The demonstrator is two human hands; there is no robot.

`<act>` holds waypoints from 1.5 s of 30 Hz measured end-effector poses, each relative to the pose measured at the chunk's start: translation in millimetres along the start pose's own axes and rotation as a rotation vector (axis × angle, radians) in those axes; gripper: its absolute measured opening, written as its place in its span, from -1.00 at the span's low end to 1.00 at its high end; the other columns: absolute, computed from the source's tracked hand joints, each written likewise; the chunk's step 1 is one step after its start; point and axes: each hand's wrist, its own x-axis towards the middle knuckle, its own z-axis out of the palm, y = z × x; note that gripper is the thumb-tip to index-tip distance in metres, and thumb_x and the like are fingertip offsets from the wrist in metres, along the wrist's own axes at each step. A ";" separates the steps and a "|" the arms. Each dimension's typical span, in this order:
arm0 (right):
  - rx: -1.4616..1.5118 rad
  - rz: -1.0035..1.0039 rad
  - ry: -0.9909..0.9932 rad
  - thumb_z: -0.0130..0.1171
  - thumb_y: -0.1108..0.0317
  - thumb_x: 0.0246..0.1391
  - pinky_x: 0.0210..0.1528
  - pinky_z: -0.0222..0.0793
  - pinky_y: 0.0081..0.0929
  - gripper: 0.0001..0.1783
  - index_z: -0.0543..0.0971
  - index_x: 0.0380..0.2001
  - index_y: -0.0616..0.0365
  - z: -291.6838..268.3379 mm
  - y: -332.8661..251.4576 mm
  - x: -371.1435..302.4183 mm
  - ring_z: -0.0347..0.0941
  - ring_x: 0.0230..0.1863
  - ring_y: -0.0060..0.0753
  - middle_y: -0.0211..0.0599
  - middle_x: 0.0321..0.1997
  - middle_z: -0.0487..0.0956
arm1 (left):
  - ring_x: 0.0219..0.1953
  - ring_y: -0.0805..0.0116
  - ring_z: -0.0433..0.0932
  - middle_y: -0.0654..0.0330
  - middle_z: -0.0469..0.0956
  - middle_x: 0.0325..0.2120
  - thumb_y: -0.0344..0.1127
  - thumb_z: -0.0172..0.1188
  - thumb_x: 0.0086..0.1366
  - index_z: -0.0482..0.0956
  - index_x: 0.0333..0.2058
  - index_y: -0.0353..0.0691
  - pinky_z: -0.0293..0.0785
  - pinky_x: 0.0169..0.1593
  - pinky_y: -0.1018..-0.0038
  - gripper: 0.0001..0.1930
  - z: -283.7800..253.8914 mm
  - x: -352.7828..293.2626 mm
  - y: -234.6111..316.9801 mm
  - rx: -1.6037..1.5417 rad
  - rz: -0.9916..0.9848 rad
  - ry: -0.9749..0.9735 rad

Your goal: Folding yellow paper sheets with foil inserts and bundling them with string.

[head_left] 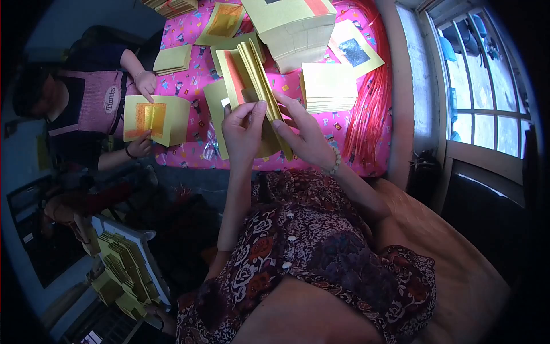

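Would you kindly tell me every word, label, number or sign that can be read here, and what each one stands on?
Oval patch on the pink apron: lettering visible, not copied here.
Pink tablecloth: scattered single characters, not copied; many too small to read.
Dark square on the yellow sheet: too blurred.
Held yellow papers: none legible.

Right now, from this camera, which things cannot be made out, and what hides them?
- Head view: inner faces of the held yellow papers, hidden by their outer layers, the left hand and the right hand.
- Head view: part of the yellow sheet underneath, covered by the left hand.
- Head view: the tall paper stack, cut off by the upper edge.
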 end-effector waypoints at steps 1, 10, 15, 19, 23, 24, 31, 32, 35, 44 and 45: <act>-0.002 0.003 -0.001 -0.01 0.52 0.24 0.26 0.29 -0.33 -0.36 0.09 0.35 0.15 -0.2 -0.5 0.0 0.21 0.34 -0.18 -0.17 0.22 0.29 | -0.60 0.63 0.24 0.42 0.35 -0.72 -0.23 0.30 0.23 0.65 -0.45 -0.32 0.27 -0.16 0.61 -0.76 0.0 -0.2 1.1 0.000 -0.004 -0.002; -0.011 -0.019 0.053 0.09 0.40 0.21 0.17 0.39 -0.34 -0.37 0.18 0.31 0.20 4.0 0.7 0.6 0.34 0.23 -0.25 -0.10 0.22 0.33 | -0.61 0.64 0.23 0.43 0.35 -0.72 -0.22 0.30 0.23 0.65 -0.45 -0.32 0.24 -0.30 0.63 -0.76 -0.8 -1.4 9.7 0.011 0.030 -0.012; -0.023 -0.026 0.063 0.09 0.40 0.21 0.17 0.39 -0.35 -0.38 0.19 0.31 0.20 4.0 2.9 0.0 0.34 0.22 -0.25 -0.09 0.22 0.33 | -0.61 0.62 0.23 0.43 0.35 -0.72 -0.21 0.30 0.23 0.64 -0.47 -0.31 0.23 -0.28 0.63 -0.75 -0.5 0.0 7.3 0.084 0.169 -0.002; -0.015 -0.018 0.068 0.08 0.41 0.22 0.17 0.39 -0.35 -0.38 0.18 0.31 0.20 3.6 4.8 -0.1 0.35 0.22 -0.25 -0.09 0.22 0.34 | -0.62 0.60 0.21 0.42 0.33 -0.73 -0.22 0.30 0.23 0.63 -0.48 -0.32 0.23 -0.24 0.60 -0.74 0.6 1.4 3.7 0.081 0.143 0.001; -0.015 -0.021 0.068 0.08 0.40 0.21 0.17 0.39 -0.35 -0.38 0.18 0.31 0.21 3.3 4.4 0.5 0.36 0.20 -0.24 -0.08 0.21 0.35 | -0.61 0.59 0.22 0.39 0.34 -0.73 -0.21 0.30 0.22 0.63 -0.48 -0.33 0.23 -0.30 0.59 -0.74 -0.8 3.0 1.8 0.150 0.233 0.007; -0.016 -0.021 0.067 0.08 0.40 0.21 0.17 0.39 -0.35 -0.38 0.18 0.31 0.21 3.2 4.4 0.6 0.36 0.20 -0.24 -0.08 0.21 0.35 | -0.61 0.59 0.22 0.39 0.34 -0.73 -0.21 0.30 0.22 0.63 -0.48 -0.33 0.23 -0.30 0.59 -0.74 -0.7 2.8 2.5 0.150 0.233 0.007; -0.031 -0.017 0.040 0.03 0.46 0.23 0.21 0.34 -0.34 -0.37 0.13 0.33 0.19 1.1 0.5 1.7 0.30 0.26 -0.21 -0.11 0.21 0.33 | -0.59 0.58 0.24 0.38 0.38 -0.70 -0.20 0.31 0.22 0.65 -0.44 -0.32 0.21 -0.39 0.55 -0.74 0.6 2.9 6.6 0.113 0.161 -0.003; -0.035 -0.001 0.008 -0.02 0.52 0.24 0.25 0.30 -0.34 -0.35 0.08 0.36 0.16 0.6 -0.2 1.9 0.24 0.33 -0.19 -0.17 0.23 0.30 | -0.58 0.58 0.25 0.37 0.39 -0.69 -0.20 0.31 0.22 0.65 -0.44 -0.32 0.21 -0.39 0.55 -0.75 0.4 3.1 6.3 0.102 0.148 -0.008; -0.044 0.003 0.010 -0.01 0.52 0.24 0.26 0.29 -0.33 -0.35 0.08 0.36 0.15 0.2 -2.3 1.8 0.24 0.33 -0.18 -0.16 0.25 0.29 | -0.58 0.56 0.25 0.36 0.40 -0.69 -0.20 0.31 0.22 0.65 -0.44 -0.31 0.22 -0.39 0.54 -0.75 1.4 3.8 7.1 0.100 0.177 -0.004; -0.055 0.006 0.017 -0.01 0.52 0.24 0.26 0.30 -0.31 -0.35 0.08 0.36 0.15 0.0 -2.2 3.2 0.24 0.33 -0.17 -0.15 0.26 0.29 | -0.55 0.52 0.25 0.33 0.38 -0.70 -0.18 0.31 0.22 0.65 -0.44 -0.31 0.21 -0.39 0.49 -0.73 0.3 5.2 7.4 0.149 0.171 -0.007; -0.056 0.006 0.016 -0.01 0.52 0.24 0.26 0.30 -0.31 -0.35 0.08 0.36 0.15 0.4 -2.3 3.3 0.24 0.33 -0.17 -0.15 0.26 0.29 | -0.55 0.52 0.25 0.33 0.38 -0.70 -0.18 0.31 0.22 0.65 -0.44 -0.31 0.21 -0.39 0.49 -0.73 -0.2 5.4 6.8 0.149 0.171 -0.006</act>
